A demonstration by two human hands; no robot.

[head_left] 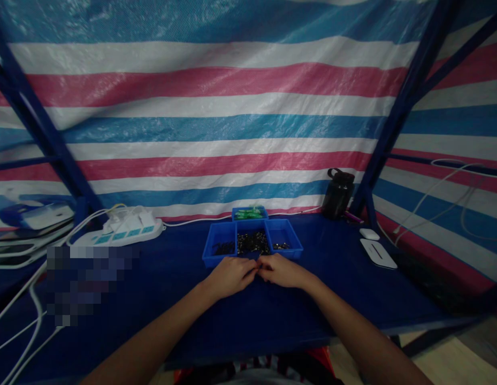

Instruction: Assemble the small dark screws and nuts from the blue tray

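My left hand (231,275) and my right hand (281,270) meet fingertip to fingertip just in front of the blue trays. Both are closed in a pinch, and whatever is between the fingers is too small or hidden to name. Right behind them, the middle blue tray (252,225) holds many small black and shiny metal parts (253,241). To the left, another blue tray (210,240) has thin dark pieces (224,248) in it. In the right blue tray (286,232) lie a few small shiny pieces (281,246).
A small blue tray (235,216) with green items (248,213) stands at the back. On the left are a white power strip (128,235), cables and a stack of devices (23,240). A black bottle (337,195) and a white flat device (379,253) are on the right.
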